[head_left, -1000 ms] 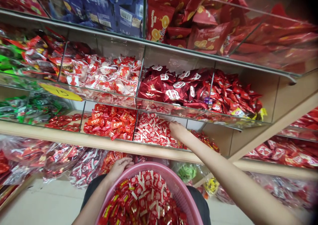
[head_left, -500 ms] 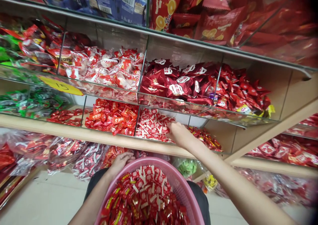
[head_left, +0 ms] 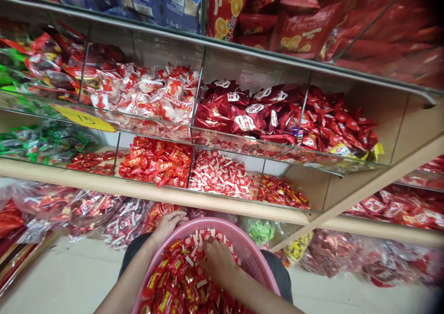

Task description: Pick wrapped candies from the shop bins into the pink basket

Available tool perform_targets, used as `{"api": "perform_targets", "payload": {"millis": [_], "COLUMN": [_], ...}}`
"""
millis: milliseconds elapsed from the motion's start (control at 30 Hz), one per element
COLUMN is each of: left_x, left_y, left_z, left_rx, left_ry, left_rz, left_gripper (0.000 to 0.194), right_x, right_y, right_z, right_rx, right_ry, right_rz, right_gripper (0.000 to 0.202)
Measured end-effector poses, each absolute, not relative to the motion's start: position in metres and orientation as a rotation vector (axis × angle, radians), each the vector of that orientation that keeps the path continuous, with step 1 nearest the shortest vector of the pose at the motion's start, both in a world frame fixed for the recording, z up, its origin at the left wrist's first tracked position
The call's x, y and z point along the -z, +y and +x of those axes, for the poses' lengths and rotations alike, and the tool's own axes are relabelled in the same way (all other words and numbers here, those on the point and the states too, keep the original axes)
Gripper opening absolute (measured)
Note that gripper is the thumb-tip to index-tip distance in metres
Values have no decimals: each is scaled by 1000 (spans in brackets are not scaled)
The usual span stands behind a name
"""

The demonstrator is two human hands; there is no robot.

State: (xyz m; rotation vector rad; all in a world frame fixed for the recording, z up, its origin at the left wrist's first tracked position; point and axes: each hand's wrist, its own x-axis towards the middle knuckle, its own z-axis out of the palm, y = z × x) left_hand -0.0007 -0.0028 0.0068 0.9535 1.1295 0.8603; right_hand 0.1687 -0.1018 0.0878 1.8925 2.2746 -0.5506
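Right fingers now half-curled on basket candies

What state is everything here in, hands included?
Pink basket: open-topped, holding many wrapped candies
Left hand: fingers loosely bent, beside the basket
Right hand: inside the basket, over the candies; grip unclear
Red-and-white candies: loosely piled on the shelf
Yellow label: facing out, marked 15
Clear plastic bags: filled, below the shelf

The pink basket is cut off at the bottom edge.

Soft light, blurred right edge
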Motion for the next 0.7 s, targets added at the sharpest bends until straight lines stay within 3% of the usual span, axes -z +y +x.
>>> {"api": "perform_targets", "payload": {"millis": [233, 467, 567, 700], "left_x": [-8, -5, -4, -2], "left_y": [-3, 0, 0, 1], "left_z": [0, -1, -1, -3], "left_rx": [-868, -888, -867, -849], "left_ry": [1123, 1109, 1131, 1134], "left_rz": [947, 960, 973, 982], "left_gripper": [39, 32, 33, 35], "right_x": [-101, -189, -205, -200], "right_y": [-104, -50, -13, 20], "right_z": [172, 218, 239, 251], "right_rx": [409, 297, 228, 426], "right_ry": [2330, 2987, 3021, 2929], "right_rz": [1920, 1734, 1645, 1483], "right_gripper": [42, 22, 31, 49]}}
